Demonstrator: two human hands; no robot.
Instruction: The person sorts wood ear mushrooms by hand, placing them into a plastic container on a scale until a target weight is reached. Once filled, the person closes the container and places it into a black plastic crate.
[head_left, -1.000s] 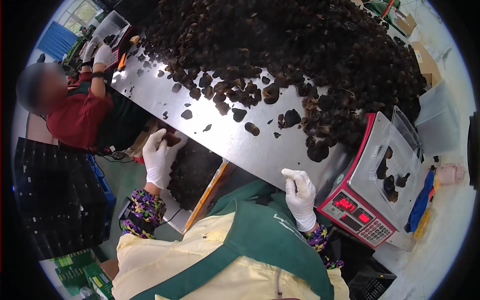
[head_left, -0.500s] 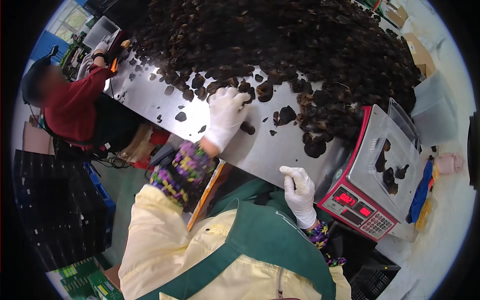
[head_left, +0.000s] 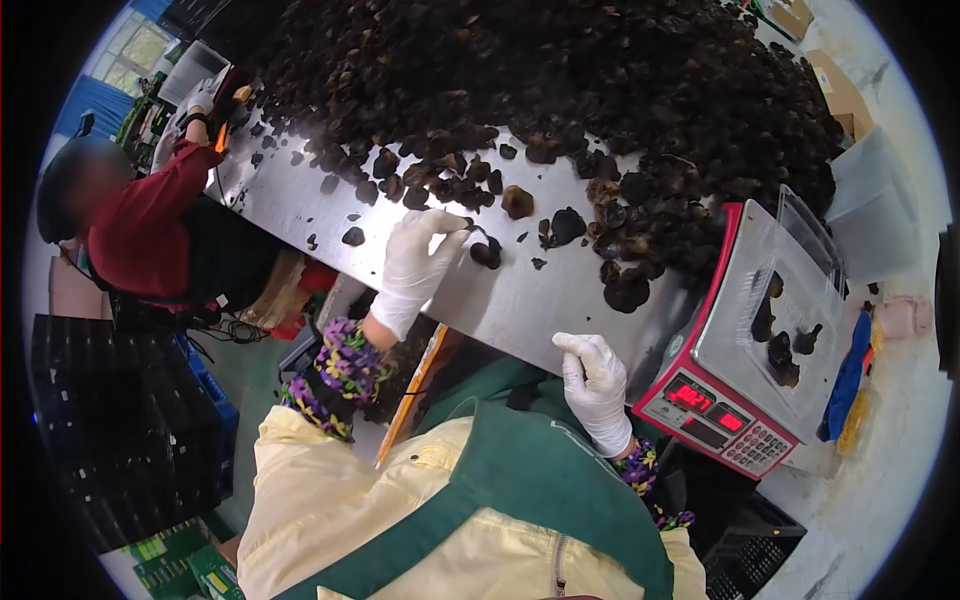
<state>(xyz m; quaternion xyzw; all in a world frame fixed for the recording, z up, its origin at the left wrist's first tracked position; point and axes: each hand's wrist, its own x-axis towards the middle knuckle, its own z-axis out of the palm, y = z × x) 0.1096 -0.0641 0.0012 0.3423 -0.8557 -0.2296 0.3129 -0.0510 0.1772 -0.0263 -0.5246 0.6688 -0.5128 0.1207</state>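
Note:
My left hand (head_left: 415, 262), in a white glove, is over the metal table with thumb and fingers pinched together. At its fingertips is a dark wood ear mushroom piece (head_left: 487, 252), which hangs at or just above the tabletop. My right hand (head_left: 595, 385), gloved too, rests at the table's near edge with its fingers curled and nothing visible in them. Close by stands a red digital scale (head_left: 690, 400), its display lit. A clear plastic tray (head_left: 815, 305) on the scale holds several dark mushroom pieces (head_left: 783, 357).
A large heap of dark mushrooms (head_left: 560, 80) covers the back of the metal table (head_left: 530, 300). Loose pieces lie along its front. A co-worker in a red sleeve (head_left: 140, 240) works at the left. Black crates (head_left: 130, 420) stand lower left; a clear bin (head_left: 875, 200) stands right.
My left hand has drawn back from the heap's edge, toward me and slightly left, and now pinches a mushroom piece. My right hand has barely moved. The tray's contents look the same.

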